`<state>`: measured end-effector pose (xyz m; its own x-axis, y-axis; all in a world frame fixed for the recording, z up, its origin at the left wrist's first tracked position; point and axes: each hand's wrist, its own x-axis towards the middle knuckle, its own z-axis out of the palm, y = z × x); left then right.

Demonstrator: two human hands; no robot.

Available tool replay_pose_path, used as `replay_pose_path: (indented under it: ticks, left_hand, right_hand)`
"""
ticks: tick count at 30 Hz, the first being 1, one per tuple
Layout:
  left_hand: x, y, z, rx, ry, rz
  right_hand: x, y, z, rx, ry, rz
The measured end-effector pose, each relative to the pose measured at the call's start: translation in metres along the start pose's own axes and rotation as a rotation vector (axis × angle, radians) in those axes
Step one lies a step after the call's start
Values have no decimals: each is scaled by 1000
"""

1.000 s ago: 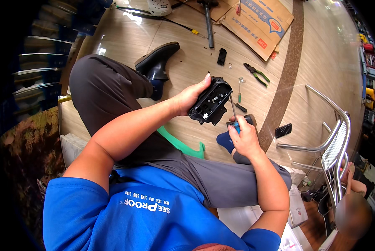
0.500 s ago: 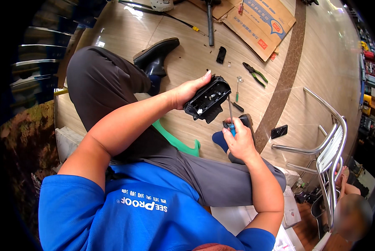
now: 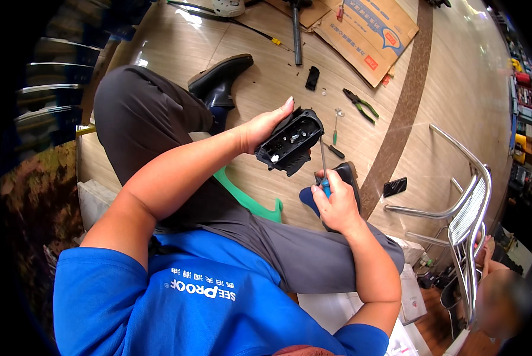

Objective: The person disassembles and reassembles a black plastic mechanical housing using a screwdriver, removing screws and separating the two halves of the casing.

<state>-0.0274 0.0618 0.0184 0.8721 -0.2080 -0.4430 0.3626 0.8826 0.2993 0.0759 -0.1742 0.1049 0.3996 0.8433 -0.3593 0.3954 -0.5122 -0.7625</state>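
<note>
My left hand [image 3: 262, 128] grips a black plastic housing [image 3: 294, 142] by its far left side, thumb stretched along the edge. Its hollow side faces up, showing small metal parts and a white piece inside. In my right hand [image 3: 339, 204] is a screwdriver [image 3: 325, 185] with a blue handle, its fingers wrapped round it. The long shaft points away from me, and the tip reaches the right edge of the housing; whether it sits in a screw cannot be made out.
On the tiled floor lie green-handled pliers [image 3: 361, 107], a small black part [image 3: 313, 78], a thin green-handled screwdriver [image 3: 335, 132], a phone [image 3: 395, 187] and flattened cardboard [image 3: 367, 41]. A green curved piece [image 3: 251, 202] rests between my legs. A metal chair [image 3: 470, 219] stands right, near another person.
Both hands have shifted slightly left, with the housing and the screwdriver still held. The screwdriver tip stays at the housing's right edge.
</note>
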Motion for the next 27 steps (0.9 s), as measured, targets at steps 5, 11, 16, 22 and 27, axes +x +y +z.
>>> replay_pose_path:
  ticks: [5,11,16,22,27]
  left_hand:
    - [0,1,-4,5,-30,-51]
    - [1,0,-3,3,-27,-54]
    - [1,0,-1,2,-37,-53]
    - [1,-2,0,4,-42,-50]
    - [-1,-6,5,-24,-50,-58]
  right_hand:
    - [-6,-5,4,15,-18,10]
    - [-8,-5,4,5,-27,18]
    - [-9,-2,5,-9,7,-13]
    - [-14,-15,2,-25,-1,51]
    - [-16,-9,6,-182,47,9]
